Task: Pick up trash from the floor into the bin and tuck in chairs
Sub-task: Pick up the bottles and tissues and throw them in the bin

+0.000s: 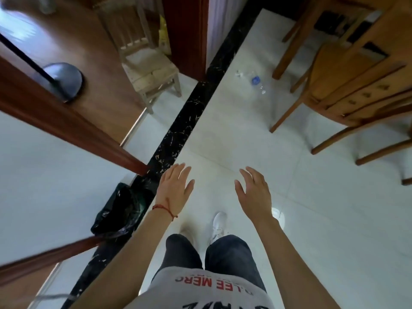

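Note:
A clear plastic bottle with a blue label lies on the white tile floor far ahead, beside a small crumpled white scrap. A bin lined with a black bag stands low on the left against the wall. A wooden chair stands at the right, pulled out from the wooden table. My left hand and my right hand hover over the floor in front of me, both empty with fingers spread. The left hand is just right of the bin.
A small pale wooden chair sits in the doorway ahead left, past a black marble floor strip. Dark red door frames flank the left. A fan base rests on the wood floor. My white shoes are below.

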